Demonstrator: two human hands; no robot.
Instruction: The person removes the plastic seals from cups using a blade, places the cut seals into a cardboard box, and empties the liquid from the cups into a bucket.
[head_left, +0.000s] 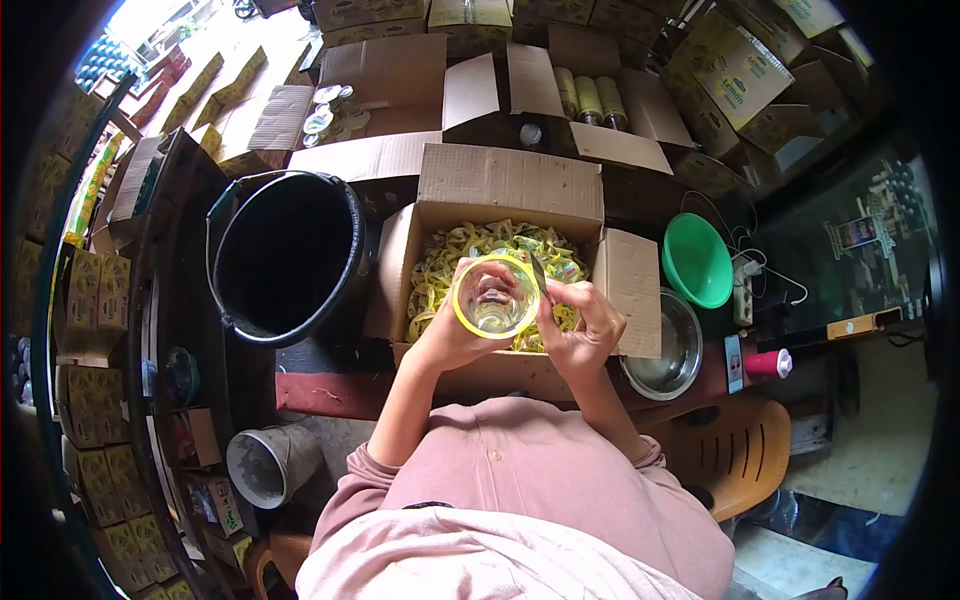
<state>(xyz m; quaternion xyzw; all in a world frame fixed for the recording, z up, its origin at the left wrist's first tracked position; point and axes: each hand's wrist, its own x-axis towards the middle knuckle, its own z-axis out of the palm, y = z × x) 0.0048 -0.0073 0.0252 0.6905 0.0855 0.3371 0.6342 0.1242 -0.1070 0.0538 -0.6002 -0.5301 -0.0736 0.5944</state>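
My left hand (447, 335) is wrapped round a clear cup with a bright yellow rim (497, 328), its open mouth turned up towards me. At the cup's right side, my right hand (585, 325) pinches a thin, dark, blade-like piece (539, 272) against the rim. Its exact kind is too small to tell. Below both hands stands an open cardboard box (510, 185), filled with crumpled yellow-and-clear plastic pieces (440, 262). The cup hides part of that heap.
A black bucket (355, 235) stands left of the box. To the right are a green bowl (697, 260), a metal bowl (685, 345), a phone (734, 362) and a pink container (768, 364). Open cartons (385, 70) line the back. A grey bucket (262, 468) is lower left.
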